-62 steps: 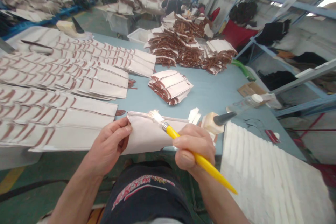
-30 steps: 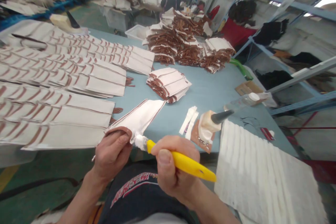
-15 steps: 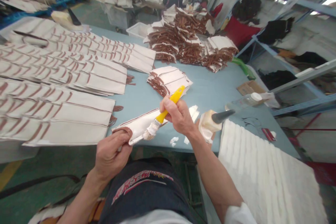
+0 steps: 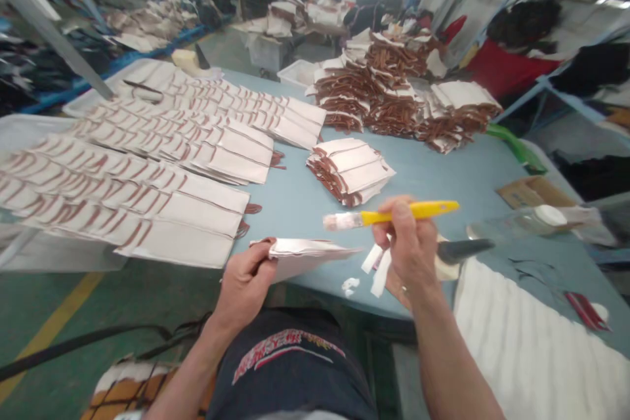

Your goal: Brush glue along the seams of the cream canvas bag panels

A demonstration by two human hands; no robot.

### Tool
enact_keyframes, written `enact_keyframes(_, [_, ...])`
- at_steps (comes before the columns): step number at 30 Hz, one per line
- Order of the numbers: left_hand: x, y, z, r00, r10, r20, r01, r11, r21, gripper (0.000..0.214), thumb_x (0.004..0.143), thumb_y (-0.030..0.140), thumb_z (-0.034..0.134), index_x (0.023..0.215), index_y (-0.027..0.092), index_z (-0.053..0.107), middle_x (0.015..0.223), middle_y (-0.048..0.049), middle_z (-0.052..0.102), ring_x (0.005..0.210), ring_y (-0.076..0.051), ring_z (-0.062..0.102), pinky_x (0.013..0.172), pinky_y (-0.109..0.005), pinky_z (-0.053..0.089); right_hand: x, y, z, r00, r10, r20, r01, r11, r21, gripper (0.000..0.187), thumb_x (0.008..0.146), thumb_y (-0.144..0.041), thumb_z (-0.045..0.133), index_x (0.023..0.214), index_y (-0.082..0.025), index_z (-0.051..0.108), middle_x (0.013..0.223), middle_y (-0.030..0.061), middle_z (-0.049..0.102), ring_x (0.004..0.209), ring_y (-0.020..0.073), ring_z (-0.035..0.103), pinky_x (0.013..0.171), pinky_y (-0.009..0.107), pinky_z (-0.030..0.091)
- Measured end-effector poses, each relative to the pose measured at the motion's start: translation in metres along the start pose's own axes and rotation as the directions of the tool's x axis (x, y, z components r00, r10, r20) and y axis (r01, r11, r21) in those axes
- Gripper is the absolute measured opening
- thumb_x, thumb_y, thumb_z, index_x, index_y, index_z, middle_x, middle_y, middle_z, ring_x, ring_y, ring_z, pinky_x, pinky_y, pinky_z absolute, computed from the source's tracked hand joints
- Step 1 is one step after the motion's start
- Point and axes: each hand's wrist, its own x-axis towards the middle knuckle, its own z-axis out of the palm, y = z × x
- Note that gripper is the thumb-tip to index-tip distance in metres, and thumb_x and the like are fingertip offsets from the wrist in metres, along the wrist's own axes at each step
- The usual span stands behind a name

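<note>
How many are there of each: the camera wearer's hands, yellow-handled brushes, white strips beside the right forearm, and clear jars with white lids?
Hands: 2 (left hand, right hand)
Yellow-handled brush: 1
White strips: 2
Clear jar with white lid: 1
Total: 6

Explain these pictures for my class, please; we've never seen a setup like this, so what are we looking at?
There is no machine here: a person works with two bare hands. Every picture comes from one camera worn on the head, looking forward and down.

The left hand pinches one end of a cream fabric piece. The right hand holds a yellow-handled paintbrush, its bristles apart from that piece.

On the blue-grey table, overlapping rows of brown-edged pieces lie at left, a small stack sits in the middle, and taller piles stand behind. At right is a clear jar with a white lid.
</note>
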Motion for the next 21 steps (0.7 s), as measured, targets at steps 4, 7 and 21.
enact_keyframes(4, [0.014,0.007,0.001,0.997,-0.037,0.068,0.038,0.999,-0.014,0.027,0.092,0.031,0.054,0.078,0.020,0.075,0.080,-0.0029,0.077,0.078,-0.023,0.069,0.076,-0.031,0.052,-0.027,0.021,-0.004,0.975,-0.182,0.130,0.217,0.908,-0.357,0.022,0.112,-0.035,0.055,0.120,-0.021,0.070,0.074,0.0001,0.079,0.061,0.0162,0.075,0.062,0.026,0.062])
enact_keyframes(7, [0.025,0.012,0.001,0.995,-0.039,0.087,0.042,0.998,-0.040,0.029,0.091,0.032,0.051,0.081,0.019,0.075,0.081,-0.0024,0.076,0.079,-0.023,0.068,0.079,-0.032,0.052,-0.048,0.035,0.005,0.920,-0.277,0.277,0.388,0.745,-0.542,0.021,0.110,-0.030,0.054,0.114,-0.022,0.072,0.099,0.0078,0.086,0.086,0.0215,0.084,0.076,0.031,0.067])
enact_keyframes(21, [0.006,-0.042,-0.007,0.862,-0.503,-0.064,0.444,0.810,-0.383,0.040,0.081,0.050,0.076,0.111,0.025,0.081,0.130,-0.0081,0.080,0.136,-0.034,0.064,0.117,-0.036,0.048,-0.061,0.054,-0.005,0.854,-0.400,0.334,0.515,0.555,-0.653,0.014,0.108,-0.018,0.059,0.112,-0.021,0.072,0.088,0.0061,0.083,0.071,0.0203,0.078,0.062,0.028,0.060])
